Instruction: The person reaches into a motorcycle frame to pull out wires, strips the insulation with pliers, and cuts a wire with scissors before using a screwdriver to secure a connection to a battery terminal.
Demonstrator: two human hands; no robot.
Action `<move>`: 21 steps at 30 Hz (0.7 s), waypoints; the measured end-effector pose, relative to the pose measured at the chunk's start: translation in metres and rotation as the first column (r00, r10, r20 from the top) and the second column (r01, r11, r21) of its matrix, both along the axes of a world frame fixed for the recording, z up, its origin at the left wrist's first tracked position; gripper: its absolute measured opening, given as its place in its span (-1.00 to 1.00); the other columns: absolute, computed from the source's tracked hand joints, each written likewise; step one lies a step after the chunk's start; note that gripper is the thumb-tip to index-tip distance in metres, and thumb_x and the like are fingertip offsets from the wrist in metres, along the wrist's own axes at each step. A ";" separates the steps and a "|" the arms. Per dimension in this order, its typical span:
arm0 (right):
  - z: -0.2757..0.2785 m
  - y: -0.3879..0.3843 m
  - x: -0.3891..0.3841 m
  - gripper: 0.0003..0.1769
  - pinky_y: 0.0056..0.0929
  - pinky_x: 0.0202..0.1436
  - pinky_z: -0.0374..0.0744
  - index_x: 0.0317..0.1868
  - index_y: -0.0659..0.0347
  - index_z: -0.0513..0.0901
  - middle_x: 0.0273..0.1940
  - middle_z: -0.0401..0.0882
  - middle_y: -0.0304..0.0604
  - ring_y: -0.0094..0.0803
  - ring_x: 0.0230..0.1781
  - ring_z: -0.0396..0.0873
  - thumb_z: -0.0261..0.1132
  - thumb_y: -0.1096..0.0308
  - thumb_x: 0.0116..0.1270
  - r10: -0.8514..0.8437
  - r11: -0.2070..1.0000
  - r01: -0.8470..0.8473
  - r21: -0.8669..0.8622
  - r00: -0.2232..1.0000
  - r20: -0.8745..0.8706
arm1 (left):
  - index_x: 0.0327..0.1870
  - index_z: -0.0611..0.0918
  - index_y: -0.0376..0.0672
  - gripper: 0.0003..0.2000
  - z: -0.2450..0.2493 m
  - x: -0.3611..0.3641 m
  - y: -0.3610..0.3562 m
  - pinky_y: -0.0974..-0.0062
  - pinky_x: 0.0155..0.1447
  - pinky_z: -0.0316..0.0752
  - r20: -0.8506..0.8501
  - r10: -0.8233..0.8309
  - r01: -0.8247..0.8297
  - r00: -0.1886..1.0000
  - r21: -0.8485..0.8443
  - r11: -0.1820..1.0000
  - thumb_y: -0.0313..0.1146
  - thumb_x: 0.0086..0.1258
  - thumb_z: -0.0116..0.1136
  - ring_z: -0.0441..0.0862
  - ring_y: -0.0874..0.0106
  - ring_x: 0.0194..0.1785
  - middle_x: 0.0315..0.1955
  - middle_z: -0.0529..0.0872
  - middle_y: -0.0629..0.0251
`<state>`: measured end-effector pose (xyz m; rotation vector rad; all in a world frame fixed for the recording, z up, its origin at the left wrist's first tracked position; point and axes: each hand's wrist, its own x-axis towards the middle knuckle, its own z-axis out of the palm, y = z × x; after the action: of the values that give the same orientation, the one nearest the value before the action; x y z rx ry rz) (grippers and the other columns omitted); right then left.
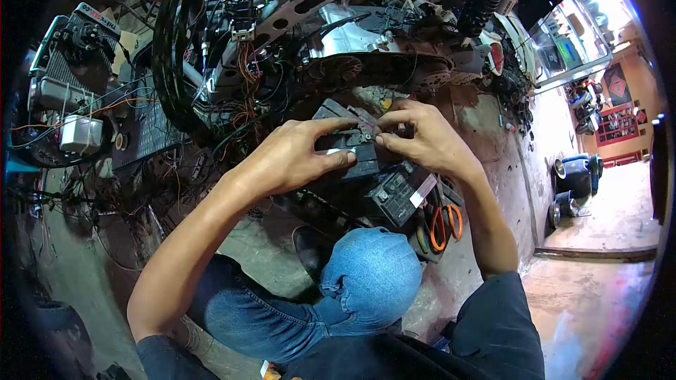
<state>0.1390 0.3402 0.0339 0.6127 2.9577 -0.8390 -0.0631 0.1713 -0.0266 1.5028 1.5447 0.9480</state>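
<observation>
A dark grey, box-like plastic part (365, 157) with ridges and small fittings on top lies between my hands. My left hand (299, 153) grips its left side, index finger along the top and thumb lower down. From the right, my right hand (426, 139) pinches at the top of the part with thumb and forefinger. What is between those fingertips is too small to tell. Just below the part rests a black battery (393, 195) with a white label. Orange-handled scissors (439, 228) lie to the right of the battery.
A stripped motorcycle frame (310, 1) with hanging wire bundles (248, 74) stands close ahead. At the left are a radiator (60, 56) and loose wires. My denim-covered knee (373, 267) is just below the work. A glass case (572, 42) stands far right.
</observation>
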 end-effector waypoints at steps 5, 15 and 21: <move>-0.001 0.004 -0.002 -0.67 -0.13 0.06 0.58 -0.01 0.26 0.78 -0.14 0.67 0.15 0.05 -0.07 0.65 0.43 0.21 0.34 0.081 0.997 -0.080 0.017 0.996 -0.037 | 0.43 0.57 -0.16 -0.41 0.004 0.000 0.000 0.20 0.32 0.54 -0.001 -0.001 0.001 1.000 0.012 1.000 -0.14 0.41 0.38 0.73 0.06 0.23 0.16 0.75 -0.12; 0.001 0.000 0.000 -0.70 -0.11 0.12 0.56 0.03 0.19 0.75 -0.10 0.60 0.13 0.03 -0.01 0.62 0.42 0.24 0.36 0.079 0.996 -0.078 0.045 0.997 -0.018 | 0.41 0.59 -0.11 -0.46 0.004 -0.001 0.000 0.19 0.26 0.57 -0.013 -0.025 0.026 1.000 0.047 0.999 -0.17 0.43 0.36 0.77 0.08 0.16 0.11 0.77 -0.12; -0.001 0.002 0.000 -0.70 -0.12 0.13 0.57 0.04 0.17 0.74 -0.07 0.60 0.12 0.02 0.00 0.62 0.42 0.23 0.38 0.085 0.996 -0.085 -0.001 0.996 -0.026 | 0.40 0.60 -0.14 -0.45 0.004 -0.003 0.001 0.16 0.21 0.60 -0.111 -0.039 0.052 0.993 0.121 0.991 -0.13 0.44 0.36 0.77 0.00 0.13 0.06 0.77 -0.17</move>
<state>0.1391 0.3427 0.0325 0.4758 2.9808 -0.8490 -0.0662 0.1724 -0.0230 1.6948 1.5446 0.9652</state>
